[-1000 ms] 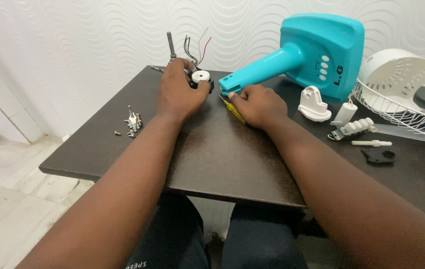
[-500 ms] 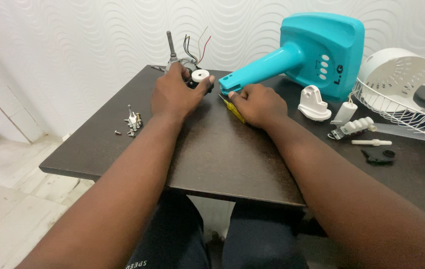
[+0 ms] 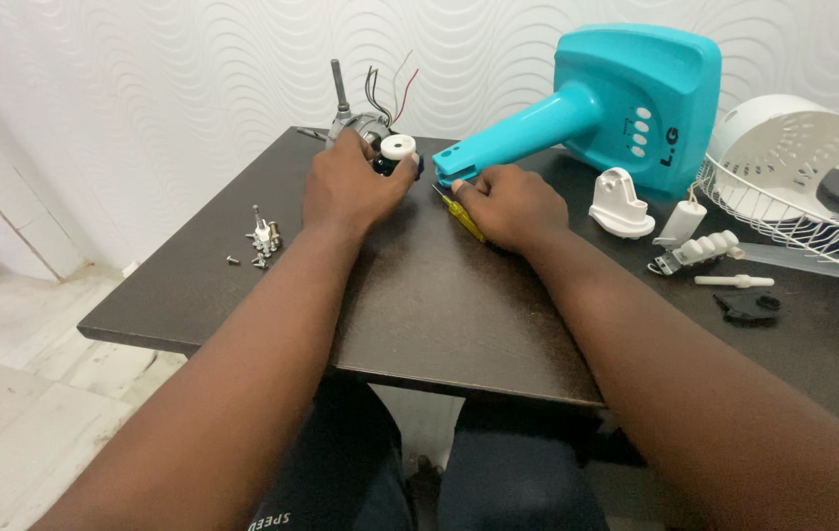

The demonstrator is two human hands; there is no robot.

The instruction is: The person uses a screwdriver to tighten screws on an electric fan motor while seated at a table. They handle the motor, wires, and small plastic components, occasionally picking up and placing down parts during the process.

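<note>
The worktop is dark, matt wood with a faint sheen. The fan stand is smooth, glossy turquoise plastic. The motor shows bare grey metal, as do the screws near the left edge.

Loose screws at left; white bracket, black knob & wire grille at right.

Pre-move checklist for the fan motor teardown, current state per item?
1. Left hand steadying the fan motor: ok.
2. Right hand on the yellow screwdriver: ok, tip hidden.
3. Loose screws grouped on the table, away from its edge: ok.
4. Motor wires free of both hands: ok.
5. Turquoise fan base lying stable: cannot tell.
</note>
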